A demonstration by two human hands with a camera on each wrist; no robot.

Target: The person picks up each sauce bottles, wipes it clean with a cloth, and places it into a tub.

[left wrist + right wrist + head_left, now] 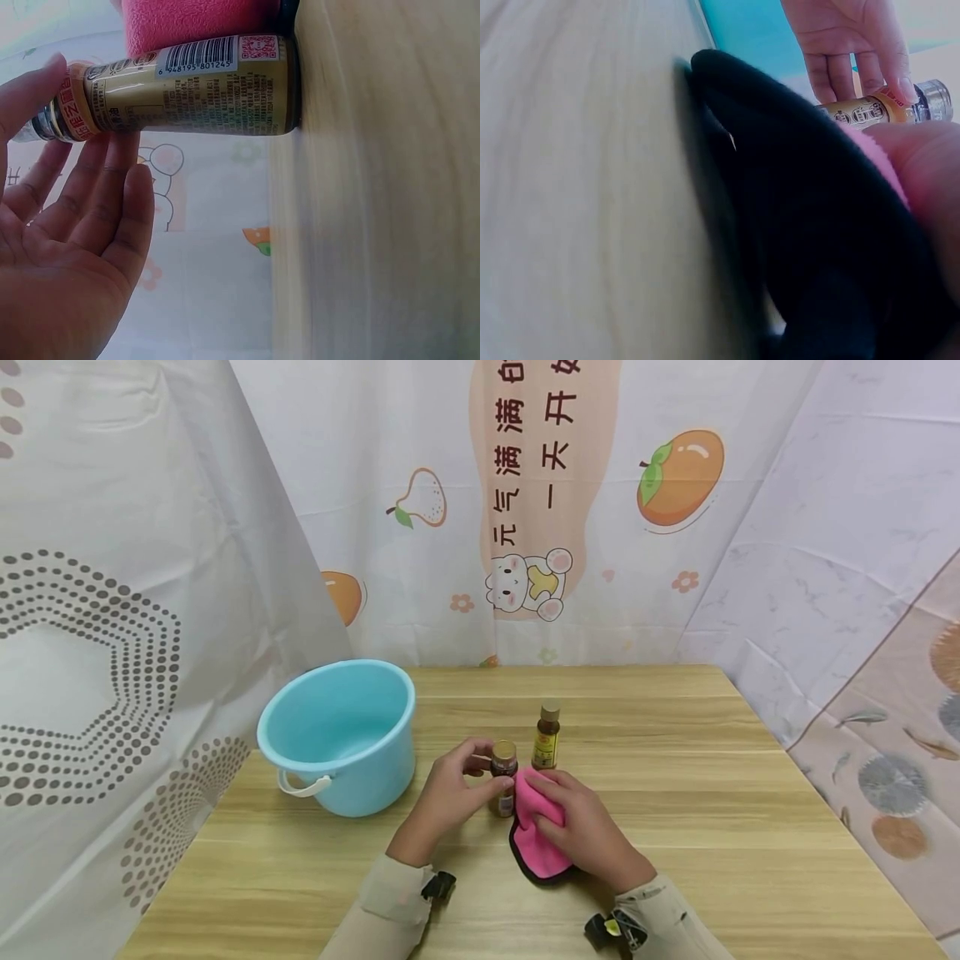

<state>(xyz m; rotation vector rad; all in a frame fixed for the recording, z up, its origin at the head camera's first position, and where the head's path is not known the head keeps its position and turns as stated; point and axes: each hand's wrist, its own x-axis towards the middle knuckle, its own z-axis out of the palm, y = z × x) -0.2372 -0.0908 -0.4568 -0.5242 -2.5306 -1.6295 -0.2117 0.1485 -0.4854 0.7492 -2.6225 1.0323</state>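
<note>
Two bottles (505,766) (546,747) — head view only

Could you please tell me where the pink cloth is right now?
In the head view, the pink cloth is right of centre, gripped by the right hand, beside the bottle that the left hand holds.

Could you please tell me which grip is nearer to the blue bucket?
Left. The left grip is to the right of the blue bucket, holding the gold-labelled bottle; the right grip is farther right, beyond that bottle, holding the pink cloth.
</note>
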